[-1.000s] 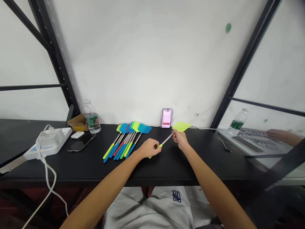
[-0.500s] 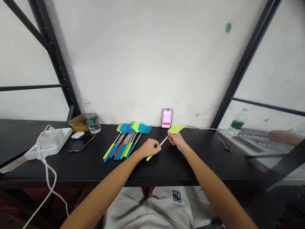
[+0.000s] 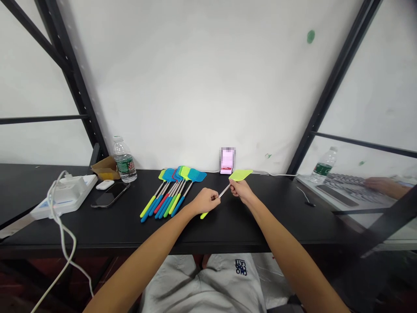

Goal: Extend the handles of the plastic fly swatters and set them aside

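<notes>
One lime fly swatter is held over the worktop, beside the other swatters, clamped by the left hand near the handle and the right hand below the head; force is best kept along the shaft, lest it bend.

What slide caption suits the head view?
Left hand and right hand hold a yellow-green mesh fly swatter beside multicoloured long-handled swatters on a black table.
</notes>
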Demonstrator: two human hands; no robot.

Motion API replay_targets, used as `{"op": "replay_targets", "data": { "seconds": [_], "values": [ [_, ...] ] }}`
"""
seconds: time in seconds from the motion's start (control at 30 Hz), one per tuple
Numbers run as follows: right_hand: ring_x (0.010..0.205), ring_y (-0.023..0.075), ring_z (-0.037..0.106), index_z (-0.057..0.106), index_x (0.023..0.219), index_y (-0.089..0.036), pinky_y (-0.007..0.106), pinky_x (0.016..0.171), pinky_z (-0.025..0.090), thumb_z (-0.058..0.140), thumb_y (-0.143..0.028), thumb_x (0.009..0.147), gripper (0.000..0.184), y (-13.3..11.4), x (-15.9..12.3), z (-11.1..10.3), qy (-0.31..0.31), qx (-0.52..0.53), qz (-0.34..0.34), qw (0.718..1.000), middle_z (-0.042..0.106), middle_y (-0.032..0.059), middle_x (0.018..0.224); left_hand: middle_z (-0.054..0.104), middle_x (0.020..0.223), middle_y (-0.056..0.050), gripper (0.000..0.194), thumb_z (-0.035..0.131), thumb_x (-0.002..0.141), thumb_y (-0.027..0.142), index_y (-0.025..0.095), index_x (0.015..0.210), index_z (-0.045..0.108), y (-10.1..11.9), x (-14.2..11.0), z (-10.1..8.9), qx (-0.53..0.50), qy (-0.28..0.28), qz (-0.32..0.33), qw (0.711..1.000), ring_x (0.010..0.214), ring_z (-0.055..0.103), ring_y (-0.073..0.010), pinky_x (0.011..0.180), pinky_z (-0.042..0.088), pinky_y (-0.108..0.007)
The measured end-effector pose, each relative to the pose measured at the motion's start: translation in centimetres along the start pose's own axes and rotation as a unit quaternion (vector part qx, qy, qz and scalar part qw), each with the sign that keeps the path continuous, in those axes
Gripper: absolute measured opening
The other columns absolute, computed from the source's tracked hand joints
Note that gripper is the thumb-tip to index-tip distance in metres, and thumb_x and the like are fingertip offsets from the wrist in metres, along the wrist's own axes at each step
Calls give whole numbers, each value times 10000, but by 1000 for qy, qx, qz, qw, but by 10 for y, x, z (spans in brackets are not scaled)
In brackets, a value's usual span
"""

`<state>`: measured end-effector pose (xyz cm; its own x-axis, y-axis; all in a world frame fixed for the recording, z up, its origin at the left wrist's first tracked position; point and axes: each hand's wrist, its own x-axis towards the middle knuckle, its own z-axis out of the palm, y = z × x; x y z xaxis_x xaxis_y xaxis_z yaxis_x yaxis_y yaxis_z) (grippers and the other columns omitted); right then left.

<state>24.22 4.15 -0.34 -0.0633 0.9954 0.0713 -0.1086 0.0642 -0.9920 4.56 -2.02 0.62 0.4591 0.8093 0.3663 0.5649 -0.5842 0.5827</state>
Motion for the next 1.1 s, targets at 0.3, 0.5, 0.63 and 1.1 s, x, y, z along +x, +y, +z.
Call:
{"op": "replay_targets", "data": {
  "seconds": [0.3, 0.5, 0.63, 1.1],
  "values": [
    [380, 38, 324, 459, 668, -173, 155, 329, 186, 735, -337, 768, 336, -5, 17, -31, 45, 47, 1, 998, 427, -52, 498, 375, 512, 49, 224, 491, 731, 248, 149, 531, 476, 6, -1, -5, -45, -32, -5, 998, 542, 349, -78, 525, 247, -220],
    [376, 33, 317, 475, 691, -167, 151, 322, 176, 718, -303, 781, 293, -7, 21, -48, 94, 57, 25, 994, 436, -53, 508, 415, 529, 46, 186, 486, 727, 239, 150, 568, 521, 3, -3, -3, -42, -50, -3, 998, 546, 373, -81, 535, 275, -213],
    [367, 39, 329, 485, 693, -165, 158, 312, 176, 668, -337, 824, 283, -7, 22, -48, 108, 77, 35, 991, 426, -50, 503, 380, 522, 51, 205, 484, 740, 236, 158, 551, 471, -2, -5, 1, -2, -23, 11, 1000, 535, 332, -77, 527, 247, -220],
    [356, 38, 314, 514, 679, -164, 178, 303, 185, 666, -321, 804, 252, -9, 18, -42, 161, 124, 11, 979, 446, -45, 517, 347, 501, 52, 272, 495, 776, 263, 167, 531, 428, -1, -7, 3, 54, -8, 21, 998, 520, 298, -81, 530, 202, -246]
  ]
}}
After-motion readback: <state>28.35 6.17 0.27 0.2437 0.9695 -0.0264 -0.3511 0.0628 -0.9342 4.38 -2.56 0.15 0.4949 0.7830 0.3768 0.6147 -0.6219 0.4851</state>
